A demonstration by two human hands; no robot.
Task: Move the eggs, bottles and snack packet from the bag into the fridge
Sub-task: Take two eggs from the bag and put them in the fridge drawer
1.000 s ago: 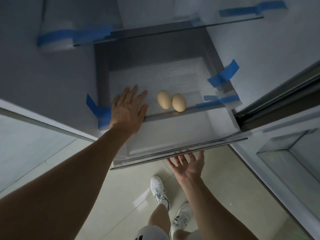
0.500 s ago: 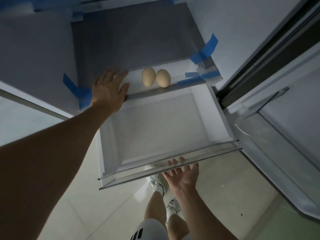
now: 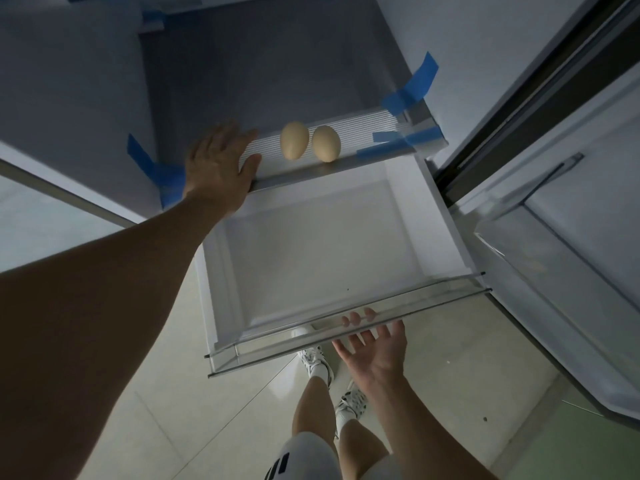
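Eggs (image 3: 294, 140), two: lie side by side on the ribbed shelf (image 3: 363, 128), near its front edge. Left hand (image 3: 221, 168): rests flat, fingers straight, on the shelf at the eggs' 9 o'clock. Right hand (image 3: 374, 348): palm up, fingers loose, grasping nothing, under the open drawer (image 3: 311, 258) front, 6 o'clock.

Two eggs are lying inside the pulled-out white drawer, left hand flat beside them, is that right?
Not quite: the head view shows the eggs on the ribbed shelf above the drawer, left hand flat beside them.

Home kitchen, open fridge (image 3: 485, 81), pulled-out drawer (image 3: 311, 258), pale tiled floor (image 3: 207, 427)
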